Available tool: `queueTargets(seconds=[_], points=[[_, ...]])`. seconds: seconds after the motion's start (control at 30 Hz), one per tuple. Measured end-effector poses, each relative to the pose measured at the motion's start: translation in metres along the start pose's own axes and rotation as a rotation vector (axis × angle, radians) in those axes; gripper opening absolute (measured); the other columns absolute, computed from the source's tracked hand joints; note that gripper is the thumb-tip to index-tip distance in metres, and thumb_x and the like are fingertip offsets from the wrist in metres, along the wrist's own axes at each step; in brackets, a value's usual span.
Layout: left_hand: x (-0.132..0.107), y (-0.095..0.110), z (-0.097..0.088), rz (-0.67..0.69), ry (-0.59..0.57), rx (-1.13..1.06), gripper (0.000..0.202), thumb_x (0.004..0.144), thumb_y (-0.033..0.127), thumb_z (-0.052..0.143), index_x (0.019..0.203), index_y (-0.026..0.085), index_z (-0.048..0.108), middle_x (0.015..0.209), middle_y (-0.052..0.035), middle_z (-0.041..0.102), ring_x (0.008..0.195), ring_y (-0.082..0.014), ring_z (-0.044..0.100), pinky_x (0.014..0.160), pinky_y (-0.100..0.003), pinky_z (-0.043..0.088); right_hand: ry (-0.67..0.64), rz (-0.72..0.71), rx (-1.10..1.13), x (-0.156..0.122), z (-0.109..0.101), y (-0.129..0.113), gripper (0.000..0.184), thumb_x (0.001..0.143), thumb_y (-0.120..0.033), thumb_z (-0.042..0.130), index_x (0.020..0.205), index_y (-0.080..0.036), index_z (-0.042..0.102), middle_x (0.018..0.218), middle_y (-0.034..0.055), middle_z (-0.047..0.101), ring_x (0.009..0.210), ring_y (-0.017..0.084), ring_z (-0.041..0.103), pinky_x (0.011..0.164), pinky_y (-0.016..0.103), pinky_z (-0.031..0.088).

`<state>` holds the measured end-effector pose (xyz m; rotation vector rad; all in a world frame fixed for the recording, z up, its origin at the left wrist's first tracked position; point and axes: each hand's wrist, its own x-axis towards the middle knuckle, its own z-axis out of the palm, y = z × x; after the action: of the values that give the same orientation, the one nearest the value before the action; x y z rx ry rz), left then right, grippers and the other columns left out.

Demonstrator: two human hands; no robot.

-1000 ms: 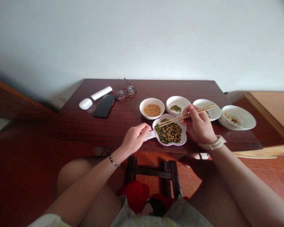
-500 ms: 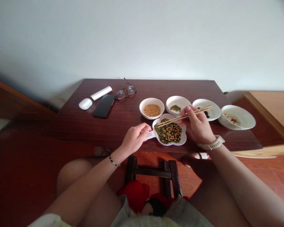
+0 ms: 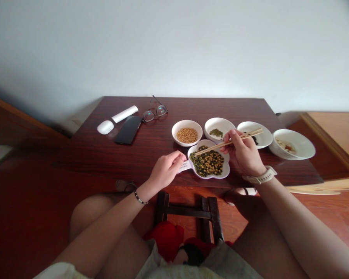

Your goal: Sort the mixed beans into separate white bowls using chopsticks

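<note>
My right hand [image 3: 244, 155] is closed around a pair of wooden chopsticks [image 3: 229, 142], whose tips reach down into a flower-shaped white dish [image 3: 225, 170] full of mixed yellow, green and dark beans. My left hand [image 3: 167, 170] is curled at the dish's left edge, its fingers pinching a small white tab [image 3: 184, 166] beside the rim. Behind the dish stand a bowl of yellow soybeans [image 3: 187, 133], a bowl with a few green beans [image 3: 219, 127] and a bowl with a few dark beans [image 3: 256, 133].
A larger white bowl [image 3: 293, 144] sits at the table's right end. On the left lie a white mouse [image 3: 105, 127], a white tube [image 3: 124, 114], a black phone [image 3: 128, 130] and glasses [image 3: 155, 111]. A small wooden stool [image 3: 189, 211] stands under the dark wooden table [image 3: 119, 155].
The chopstick tips have shifted slightly within the mixed-bean dish, and my right hand has dipped and come back a little. My left hand has stayed put.
</note>
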<state>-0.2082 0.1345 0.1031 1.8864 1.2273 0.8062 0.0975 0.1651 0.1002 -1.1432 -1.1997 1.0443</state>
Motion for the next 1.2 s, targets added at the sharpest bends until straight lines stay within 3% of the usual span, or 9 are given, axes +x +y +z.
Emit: queueTargets(seconds=[1.2], points=[[-0.0004, -0.0003, 0.0001, -0.002, -0.008, -0.007, 0.040, 0.119, 0.047, 0.052, 0.103, 0.020, 0.077, 0.096, -0.0033, 0.083, 0.084, -0.0184, 0.073, 0.076, -0.029, 0.047, 0.031, 0.032, 0.076, 0.0021, -0.0013, 0.0021, 0.044, 0.104, -0.065, 0.076, 0.089, -0.024, 0.074, 0.080, 0.0021, 0.071, 0.060, 0.014, 0.069, 0.050, 0.023, 0.055]])
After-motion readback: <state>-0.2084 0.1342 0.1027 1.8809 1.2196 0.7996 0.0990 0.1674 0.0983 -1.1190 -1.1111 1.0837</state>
